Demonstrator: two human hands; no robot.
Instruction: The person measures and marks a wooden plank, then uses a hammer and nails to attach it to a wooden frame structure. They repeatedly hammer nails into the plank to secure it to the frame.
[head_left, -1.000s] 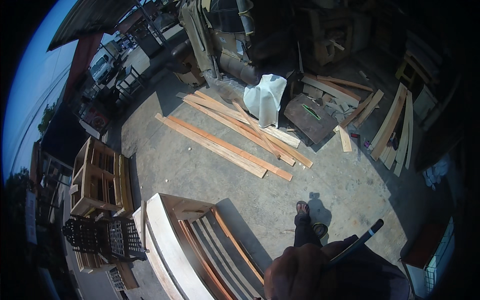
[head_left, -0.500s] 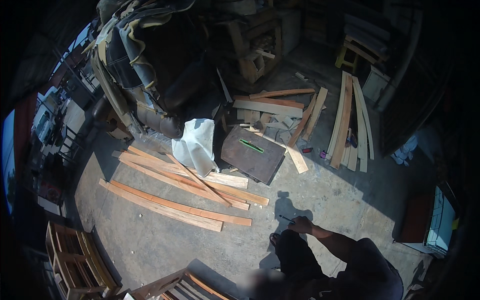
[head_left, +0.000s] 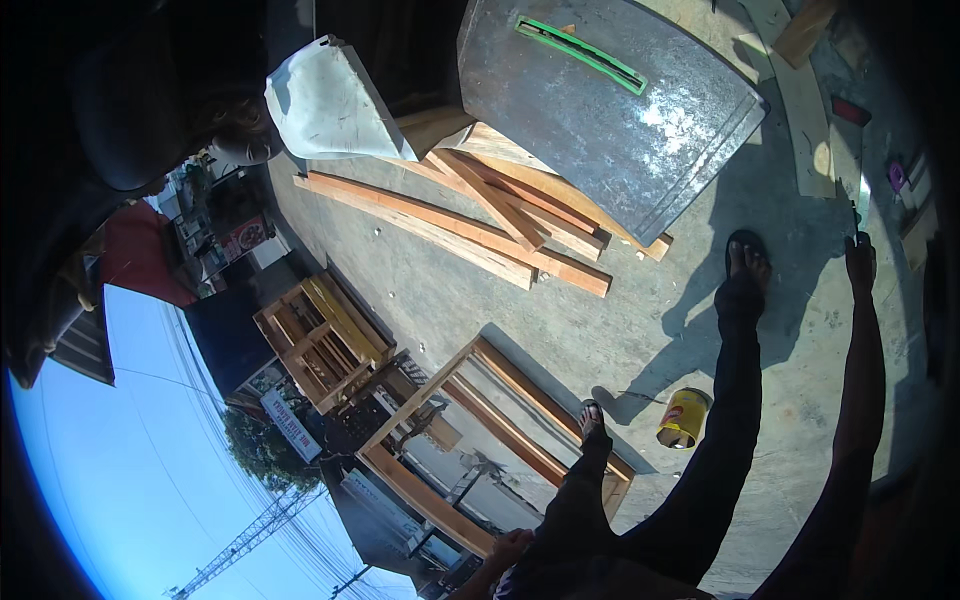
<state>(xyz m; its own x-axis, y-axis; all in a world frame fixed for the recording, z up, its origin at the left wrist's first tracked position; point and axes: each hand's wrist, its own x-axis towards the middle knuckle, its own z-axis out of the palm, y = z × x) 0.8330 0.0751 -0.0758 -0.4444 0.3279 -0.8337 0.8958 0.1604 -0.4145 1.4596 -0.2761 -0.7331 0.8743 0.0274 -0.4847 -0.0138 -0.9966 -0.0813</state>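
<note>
At far right, above grey concrete floor [head_left: 620, 350], gripping slim dark pen-like tool [head_left: 856, 212] in right hand [head_left: 861, 262]. Below, with left hand [head_left: 511, 546] beside brown rectangular wooden frame [head_left: 425, 501]; cannot tell if gripping.

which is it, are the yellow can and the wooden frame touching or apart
Apart: the head view shows concrete floor between the yellow can and the wooden frame.

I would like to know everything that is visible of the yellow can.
The can is a short yellow cylinder, with red markings; it looks like metal. Its open end faces the camera, but contents are unclear. It seems to stand upright on the concrete floor, between the left foot and right leg in the picture; only the floor visibly touches it.
</note>
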